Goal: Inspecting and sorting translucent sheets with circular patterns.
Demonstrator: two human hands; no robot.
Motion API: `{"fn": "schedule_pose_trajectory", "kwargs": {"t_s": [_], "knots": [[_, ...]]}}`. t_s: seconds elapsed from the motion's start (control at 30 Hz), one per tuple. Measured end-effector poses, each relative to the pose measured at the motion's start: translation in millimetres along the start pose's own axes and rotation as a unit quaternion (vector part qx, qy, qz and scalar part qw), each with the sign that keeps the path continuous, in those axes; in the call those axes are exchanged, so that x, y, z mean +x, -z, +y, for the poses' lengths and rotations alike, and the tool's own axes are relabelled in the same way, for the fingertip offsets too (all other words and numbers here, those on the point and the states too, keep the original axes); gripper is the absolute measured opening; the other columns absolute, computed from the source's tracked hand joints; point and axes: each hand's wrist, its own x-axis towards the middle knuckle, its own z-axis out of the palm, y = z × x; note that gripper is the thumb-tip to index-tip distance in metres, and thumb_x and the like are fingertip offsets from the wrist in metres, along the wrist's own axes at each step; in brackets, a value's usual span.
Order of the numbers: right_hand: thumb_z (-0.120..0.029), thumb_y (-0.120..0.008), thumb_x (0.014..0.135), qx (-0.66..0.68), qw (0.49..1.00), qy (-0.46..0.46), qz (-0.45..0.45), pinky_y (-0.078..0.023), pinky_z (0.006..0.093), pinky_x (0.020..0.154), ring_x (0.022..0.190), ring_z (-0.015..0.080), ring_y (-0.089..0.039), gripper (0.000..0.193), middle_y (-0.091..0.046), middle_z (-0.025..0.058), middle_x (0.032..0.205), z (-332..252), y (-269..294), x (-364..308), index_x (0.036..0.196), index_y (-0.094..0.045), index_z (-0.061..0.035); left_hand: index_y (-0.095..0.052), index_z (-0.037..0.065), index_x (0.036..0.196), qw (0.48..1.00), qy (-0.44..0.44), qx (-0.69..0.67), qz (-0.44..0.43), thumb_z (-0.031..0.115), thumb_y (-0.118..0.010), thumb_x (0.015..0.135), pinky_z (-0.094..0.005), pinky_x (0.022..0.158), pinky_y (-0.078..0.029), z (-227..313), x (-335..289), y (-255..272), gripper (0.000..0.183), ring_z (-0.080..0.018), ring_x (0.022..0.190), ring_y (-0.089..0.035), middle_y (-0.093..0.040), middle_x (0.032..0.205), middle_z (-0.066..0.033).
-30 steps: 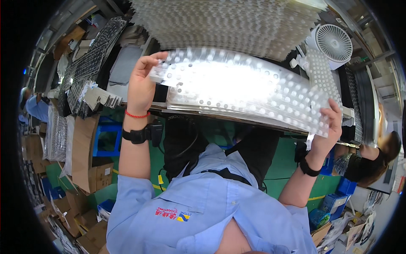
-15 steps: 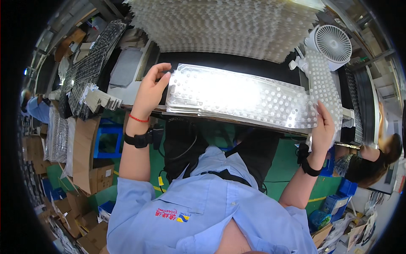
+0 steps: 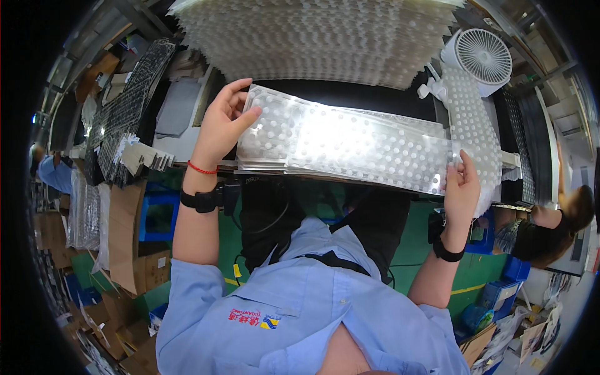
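Right hand [image 3: 461, 190]: thumb and fingers gathered at the right end of the long sheet; I can't tell whether that grip clamps it.
Left hand [image 3: 219, 125]: thumb over the left edge, fingertips by the far corner, with a gap between them; again, I can't tell if it pinches.
Dotted sheet [image 3: 353, 137]: long, clear and shiny, lying between the hands along the front of the worktop [image 3: 400, 104]; held at both ends, I'd guess, because something so thin would sag or skew.
Sheets underneath [image 3: 265, 165]: loosely stepped at the edges, giving it a flat bed.
Dotted strip [image 3: 472, 125]: just beside the right hand, crowding that side.
Tall pile [image 3: 319, 47]: behind, limiting reach backward.
White fan [image 3: 483, 57]: far right corner, beyond the strip.
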Motion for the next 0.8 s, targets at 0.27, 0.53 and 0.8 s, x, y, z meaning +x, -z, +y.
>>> {"fn": "schedule_pose_trajectory", "kwargs": {"t_s": [0.27,0.53,0.8], "knots": [[0.000,-0.050,0.093,0.169,0.985,-0.041,-0.015,-0.047,0.0204,0.058,0.072,0.0079,-0.056,0.020,-0.058,0.0047,0.095,10,5,12,0.113,-0.051,0.0008,-0.048,-0.003,0.127,0.986,0.114,-0.103,-0.062,0.016,-0.056,0.096,-0.0266,0.091,-0.044,-8,-4,6,0.038,-0.0120,0.103,-0.056,-0.061,0.114,-0.0072],[-0.001,-0.050,0.093,0.105,0.994,-0.025,-0.023,-0.048,0.0216,0.063,0.077,0.0097,-0.058,0.031,-0.057,0.0068,0.103,-1,-10,9,0.124,-0.048,0.0039,-0.050,-0.003,0.122,0.989,0.108,-0.073,-0.077,0.014,-0.056,0.095,-0.0268,0.091,-0.044,-7,-5,8,0.033,-0.0107,0.102,-0.056,-0.061,0.113,-0.0067],[-0.009,-0.054,0.094,-0.067,0.979,0.148,0.121,-0.047,0.0260,0.080,0.093,0.0158,-0.058,0.036,-0.055,0.0096,0.114,-20,-10,-36,0.128,-0.049,0.0021,-0.047,-0.001,0.125,0.971,0.103,-0.210,-0.040,0.007,-0.054,0.093,-0.0299,0.092,-0.046,-2,-26,17,0.034,-0.0142,0.105,-0.058,-0.060,0.115,-0.0102]]}}
